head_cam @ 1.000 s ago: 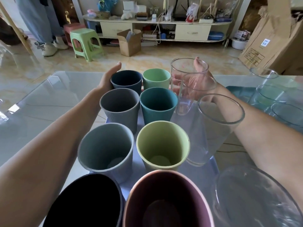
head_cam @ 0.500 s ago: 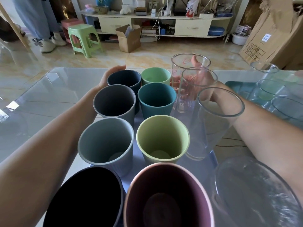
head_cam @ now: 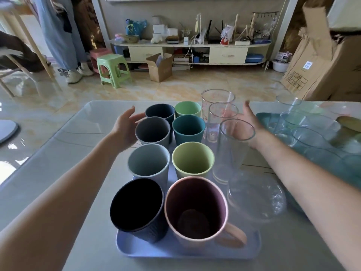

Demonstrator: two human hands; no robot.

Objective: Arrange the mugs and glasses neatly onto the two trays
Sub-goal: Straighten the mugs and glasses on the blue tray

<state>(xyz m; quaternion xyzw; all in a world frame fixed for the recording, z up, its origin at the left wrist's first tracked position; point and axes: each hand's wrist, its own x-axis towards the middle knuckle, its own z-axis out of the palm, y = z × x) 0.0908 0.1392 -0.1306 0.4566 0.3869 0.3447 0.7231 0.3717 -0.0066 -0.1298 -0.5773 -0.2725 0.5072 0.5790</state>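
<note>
Tabletop mugs (head_cam: 156, 169) sit between two spread hands (head_cam: 125, 128).

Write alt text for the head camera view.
Two open hands, left hand and right hand, flank a lilac tray holding eight coloured mugs in two columns and a column of clear glasses. More glasses stand on a teal tray to the right.

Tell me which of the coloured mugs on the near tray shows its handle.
The pink mug, nearest the camera in the right column of mugs. Its handle sticks out toward the lower right; no handle is visible on the other seven mugs.
</note>
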